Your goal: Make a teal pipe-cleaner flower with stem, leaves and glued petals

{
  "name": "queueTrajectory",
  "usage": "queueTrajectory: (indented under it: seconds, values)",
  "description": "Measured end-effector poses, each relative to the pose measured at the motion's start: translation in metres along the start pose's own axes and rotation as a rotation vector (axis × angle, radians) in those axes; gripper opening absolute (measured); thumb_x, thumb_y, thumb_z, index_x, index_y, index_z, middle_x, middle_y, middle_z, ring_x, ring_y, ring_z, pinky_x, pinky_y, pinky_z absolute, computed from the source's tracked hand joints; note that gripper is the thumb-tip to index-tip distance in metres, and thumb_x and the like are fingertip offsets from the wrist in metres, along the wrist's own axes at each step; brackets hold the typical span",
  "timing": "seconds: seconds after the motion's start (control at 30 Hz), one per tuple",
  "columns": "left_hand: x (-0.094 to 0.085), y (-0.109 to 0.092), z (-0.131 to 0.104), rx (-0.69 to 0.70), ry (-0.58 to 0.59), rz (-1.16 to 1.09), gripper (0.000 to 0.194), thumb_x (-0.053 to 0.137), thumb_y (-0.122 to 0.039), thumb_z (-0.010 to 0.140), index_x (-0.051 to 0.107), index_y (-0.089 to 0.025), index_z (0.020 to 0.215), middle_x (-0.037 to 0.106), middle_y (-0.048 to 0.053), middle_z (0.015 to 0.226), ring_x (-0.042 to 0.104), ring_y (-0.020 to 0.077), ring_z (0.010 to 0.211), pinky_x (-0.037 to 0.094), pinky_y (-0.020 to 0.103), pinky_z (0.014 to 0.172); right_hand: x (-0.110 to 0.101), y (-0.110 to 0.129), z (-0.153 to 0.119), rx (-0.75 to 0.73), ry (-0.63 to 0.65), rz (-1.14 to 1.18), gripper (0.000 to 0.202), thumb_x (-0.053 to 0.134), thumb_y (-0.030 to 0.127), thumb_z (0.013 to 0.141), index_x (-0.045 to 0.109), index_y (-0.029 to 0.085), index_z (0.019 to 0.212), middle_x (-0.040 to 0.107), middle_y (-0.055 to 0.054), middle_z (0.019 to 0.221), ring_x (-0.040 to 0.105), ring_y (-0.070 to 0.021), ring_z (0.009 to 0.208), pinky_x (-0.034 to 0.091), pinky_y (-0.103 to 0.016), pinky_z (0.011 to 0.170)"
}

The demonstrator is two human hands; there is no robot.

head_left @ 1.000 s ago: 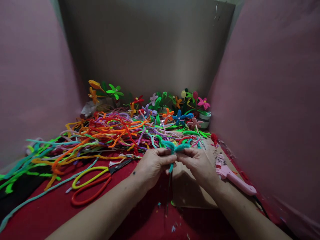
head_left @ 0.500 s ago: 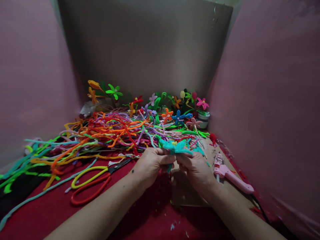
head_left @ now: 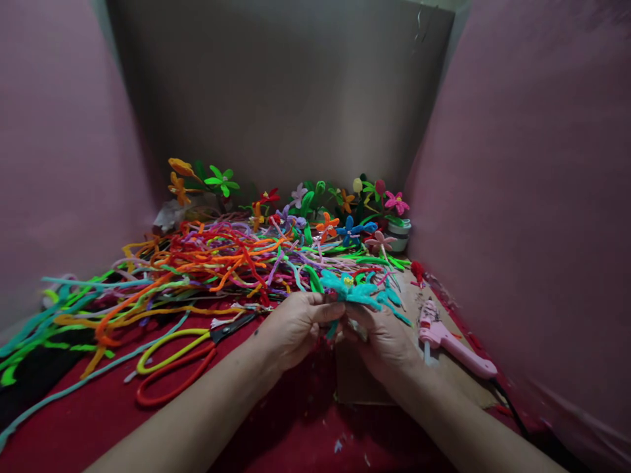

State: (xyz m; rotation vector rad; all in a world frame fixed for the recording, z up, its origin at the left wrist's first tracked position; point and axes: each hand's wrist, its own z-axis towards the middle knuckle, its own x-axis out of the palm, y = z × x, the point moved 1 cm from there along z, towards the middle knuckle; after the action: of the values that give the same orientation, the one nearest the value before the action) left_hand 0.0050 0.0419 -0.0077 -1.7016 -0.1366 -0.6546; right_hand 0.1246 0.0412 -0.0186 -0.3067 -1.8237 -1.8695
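A turquoise pipe-cleaner flower (head_left: 357, 292) with a small yellow centre is held up between my two hands, above the front of a cardboard sheet. My left hand (head_left: 298, 328) pinches it from the left, thumb and forefinger closed below the petals. From the right, my right hand (head_left: 382, 335) grips its underside, with the fingers partly hidden beneath the petals. Part of the flower's turquoise underside shows below the left fingertips. Just behind it lie more turquoise pieces (head_left: 389, 299) and a green leaf shape (head_left: 313, 278).
Left of my hands lie scissors (head_left: 175, 368) with yellow and red handles. A heap of coloured pipe cleaners (head_left: 221, 256) spreads behind. A pink glue gun (head_left: 456, 348) rests on the cardboard (head_left: 362, 378) at right. Finished flowers (head_left: 350, 230) line the back, beside a white-lidded jar (head_left: 398, 235).
The turquoise flower has tilted so its yellow centre and spread petals show more clearly. My right fingers have shifted under it. The whole view has moved slightly.
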Motion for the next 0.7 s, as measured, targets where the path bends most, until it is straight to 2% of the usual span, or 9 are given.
queueTrajectory:
  seconds: [0.1, 0.2, 0.27, 0.37, 0.47, 0.57, 0.7]
  values:
    - [0.005, 0.002, -0.002, 0.126, -0.115, 0.144, 0.017, 0.072, -0.021, 0.064, 0.058, -0.013, 0.07, 0.06, 0.0, 0.062, 0.055, 0.0103, 0.054, 0.043, 0.022, 0.054, 0.003, -0.001, 0.0, -0.046, -0.013, 0.032, 0.026, 0.07, 0.025, 0.064, 0.067, 0.025, 0.09, 0.069, 0.0, 0.083, 0.058, -0.0166, 0.07, 0.038, -0.023, 0.051]
    - [0.008, 0.005, -0.005, 0.305, -0.248, 0.351, 0.02, 0.067, -0.021, 0.069, 0.05, -0.018, 0.079, 0.06, -0.003, 0.066, 0.058, 0.0122, 0.059, 0.047, 0.024, 0.058, 0.005, -0.001, 0.0, -0.038, -0.044, 0.062, 0.018, 0.067, 0.025, 0.067, 0.068, 0.024, 0.085, 0.069, 0.001, 0.084, 0.058, -0.0152, 0.071, 0.038, -0.023, 0.053]
    - [0.008, 0.009, -0.008, 0.466, -0.295, 0.62, 0.025, 0.062, -0.022, 0.074, 0.048, -0.02, 0.094, 0.062, -0.002, 0.074, 0.061, 0.0137, 0.068, 0.048, 0.025, 0.064, 0.006, -0.002, 0.0, -0.028, -0.069, 0.104, 0.015, 0.068, 0.025, 0.067, 0.068, 0.024, 0.082, 0.068, 0.002, 0.083, 0.057, -0.0141, 0.069, 0.039, -0.023, 0.054]
    - [0.005, 0.015, -0.012, 0.796, -0.284, 1.179, 0.033, 0.053, -0.02, 0.082, 0.045, -0.018, 0.113, 0.065, 0.007, 0.094, 0.062, 0.0178, 0.084, 0.048, 0.03, 0.075, 0.007, -0.004, 0.002, -0.029, -0.094, 0.163, 0.011, 0.069, 0.024, 0.066, 0.068, 0.023, 0.077, 0.068, 0.003, 0.078, 0.058, -0.0145, 0.068, 0.042, -0.025, 0.057]
    - [0.002, 0.02, -0.012, 1.098, -0.246, 1.623, 0.032, 0.045, -0.014, 0.085, 0.046, -0.011, 0.117, 0.065, 0.014, 0.095, 0.062, 0.022, 0.083, 0.048, 0.035, 0.075, 0.006, -0.008, 0.003, -0.04, -0.089, 0.168, 0.004, 0.066, 0.025, 0.067, 0.067, 0.021, 0.07, 0.069, 0.002, 0.076, 0.059, -0.0161, 0.069, 0.044, -0.028, 0.063]
    - [0.002, 0.02, -0.011, 1.208, -0.272, 1.845, 0.031, 0.039, -0.009, 0.085, 0.048, -0.005, 0.114, 0.065, 0.013, 0.078, 0.061, 0.0215, 0.069, 0.048, 0.035, 0.064, 0.006, -0.009, 0.005, -0.049, -0.087, 0.153, 0.01, 0.065, 0.03, 0.068, 0.066, 0.02, 0.069, 0.069, 0.0, 0.075, 0.058, -0.0174, 0.071, 0.045, -0.03, 0.065]
    - [0.007, 0.016, -0.012, 1.239, -0.351, 1.943, 0.032, 0.034, -0.007, 0.086, 0.048, -0.004, 0.114, 0.064, 0.011, 0.072, 0.059, 0.0184, 0.061, 0.048, 0.032, 0.059, 0.009, -0.008, 0.007, -0.058, -0.1, 0.151, 0.014, 0.067, 0.033, 0.065, 0.065, 0.019, 0.066, 0.069, -0.001, 0.073, 0.058, -0.0184, 0.072, 0.045, -0.03, 0.065]
